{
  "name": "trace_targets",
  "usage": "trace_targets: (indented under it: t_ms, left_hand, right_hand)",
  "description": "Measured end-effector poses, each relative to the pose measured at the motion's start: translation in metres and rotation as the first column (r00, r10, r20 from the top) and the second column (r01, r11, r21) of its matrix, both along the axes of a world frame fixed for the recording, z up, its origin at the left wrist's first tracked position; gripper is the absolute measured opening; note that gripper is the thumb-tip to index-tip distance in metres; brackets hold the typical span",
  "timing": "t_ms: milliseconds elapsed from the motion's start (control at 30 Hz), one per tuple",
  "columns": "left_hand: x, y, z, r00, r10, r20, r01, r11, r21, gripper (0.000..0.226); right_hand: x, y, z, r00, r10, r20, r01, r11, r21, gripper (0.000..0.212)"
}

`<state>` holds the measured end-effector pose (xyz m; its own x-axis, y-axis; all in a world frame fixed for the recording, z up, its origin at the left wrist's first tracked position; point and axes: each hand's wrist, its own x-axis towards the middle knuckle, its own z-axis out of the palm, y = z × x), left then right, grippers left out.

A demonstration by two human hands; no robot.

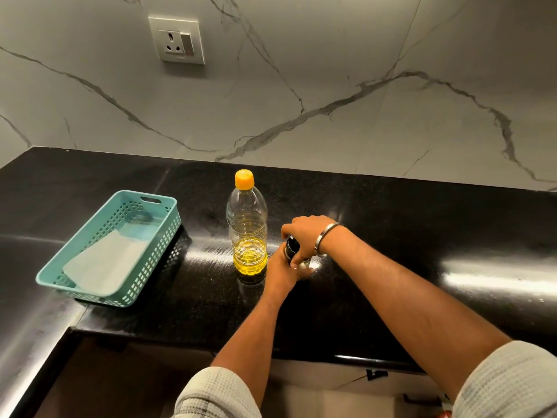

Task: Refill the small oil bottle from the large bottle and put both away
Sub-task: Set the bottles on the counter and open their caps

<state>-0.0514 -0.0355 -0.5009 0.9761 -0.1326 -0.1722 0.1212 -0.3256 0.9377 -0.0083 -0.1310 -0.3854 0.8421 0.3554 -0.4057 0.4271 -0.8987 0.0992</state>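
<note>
Right hand [304,236] fingers pinch the dark cap of the small oil bottle [294,251], left hand [281,271] wraps its base, centre frame. Looks like uncapping. Next: open the large bottle [247,230] just left, orange cap on.

The large bottle [247,227] stands upright on the black desk [391,224], clear plastic with its orange cap on and yellow oil filling roughly its lower third. Just beside it on the right stands the small oil bottle [297,256], mostly hidden; only its black top and a bit of clear body show.
</note>
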Motion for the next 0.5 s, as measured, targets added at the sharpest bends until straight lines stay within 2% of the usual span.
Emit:
trace_targets:
  t_ms: [167, 367, 500]
  left_hand:
    - [0.0011, -0.0010, 0.0017, 1.000, -0.006, 0.004, 0.006, 0.999, 0.035, 0.049]
    - [0.0010, -0.0019, -0.0005, 1.000, -0.001, -0.004, 0.001, 0.998, 0.058, 0.040]
    - [0.0022, -0.0028, -0.0044, 1.000, 0.000, -0.008, 0.001, 0.997, 0.080, 0.039]
  right_hand:
    - [0.0023, 0.0031, -0.0038, 1.000, 0.027, 0.004, -0.027, 1.000, 0.010, 0.059]
    - [0.0050, -0.0004, -0.0005, 0.992, 0.096, -0.078, -0.092, 0.994, 0.054, 0.057]
    - [0.0078, -0.0022, 0.0020, 0.968, 0.203, -0.144, -0.197, 0.979, 0.056, 0.056]
